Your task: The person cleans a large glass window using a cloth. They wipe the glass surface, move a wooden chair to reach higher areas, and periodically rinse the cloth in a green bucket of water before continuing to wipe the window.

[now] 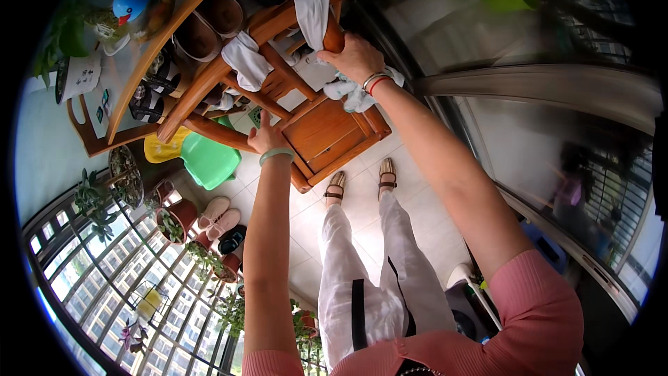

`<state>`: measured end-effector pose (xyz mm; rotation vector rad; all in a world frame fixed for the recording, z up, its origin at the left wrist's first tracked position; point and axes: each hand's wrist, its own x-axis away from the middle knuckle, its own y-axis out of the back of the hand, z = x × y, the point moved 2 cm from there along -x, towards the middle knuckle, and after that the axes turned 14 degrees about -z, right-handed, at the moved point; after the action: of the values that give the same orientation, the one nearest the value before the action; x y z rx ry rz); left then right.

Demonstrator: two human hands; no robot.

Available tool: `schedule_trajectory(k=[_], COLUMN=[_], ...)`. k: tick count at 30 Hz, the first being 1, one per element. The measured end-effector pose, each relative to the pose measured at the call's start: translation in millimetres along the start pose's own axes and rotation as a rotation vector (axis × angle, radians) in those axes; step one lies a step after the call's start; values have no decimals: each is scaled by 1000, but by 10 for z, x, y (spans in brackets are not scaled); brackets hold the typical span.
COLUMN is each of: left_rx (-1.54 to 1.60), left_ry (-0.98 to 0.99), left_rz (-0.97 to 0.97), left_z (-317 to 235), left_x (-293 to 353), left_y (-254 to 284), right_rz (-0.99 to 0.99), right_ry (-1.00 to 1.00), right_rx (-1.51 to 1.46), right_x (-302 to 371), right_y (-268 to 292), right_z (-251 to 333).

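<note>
Wooden chair (pixel 327 136), upper ctr of frame, w/ white cloths (pixel 247 63) on its rails. R hand (pixel 356 59), upper ctr: fingers grasping chair's end. L hand (pixel 269 138), ctr-left: fingers at chair's arm, can't tell if clenched. Brown pot (pixel 185 212), mid-left, holds green plant (pixel 167 225); rack (pixel 149 54), upper L, holds shoes (pixel 197 36).

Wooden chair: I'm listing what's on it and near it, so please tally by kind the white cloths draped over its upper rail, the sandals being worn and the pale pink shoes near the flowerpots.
White cloths on the wooden chair: 2
Worn sandals: 2
Pale pink shoes: 2
Total: 6
</note>
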<state>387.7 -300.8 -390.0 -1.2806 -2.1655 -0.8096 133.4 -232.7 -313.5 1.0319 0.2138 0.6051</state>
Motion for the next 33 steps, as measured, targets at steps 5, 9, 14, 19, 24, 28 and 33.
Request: schedule_trajectory(k=[5, 9, 14, 19, 24, 28, 33], left_rx=[48, -61, -39, -331, -340, -455, -508], left_ry=[119, -345, -584, -789, -822, -847, -912], left_rz=[-101, -377, 46, 41, 246, 402, 591], left_z=[-247, -277, -279, -189, 27, 29, 244], left_x=[-167, -499, -879, -318, -4, 556, 1248], left_y=[274, 364, 603, 843, 1224, 1268, 1446], right_rz=[-11, -57, -132, -281, -379, -487, -552], right_ry=[-133, -112, -60, -63, -195, -363, -589], right_rx=[-49, -43, -51, -4, 2, -32, -88], right_x=[21, 51, 389, 993, 1848, 2571, 3547], right_y=[-9, 12, 149, 498, 843, 1220, 1750], right_z=[55, 69, -17, -424, -912, -1295, -1743])
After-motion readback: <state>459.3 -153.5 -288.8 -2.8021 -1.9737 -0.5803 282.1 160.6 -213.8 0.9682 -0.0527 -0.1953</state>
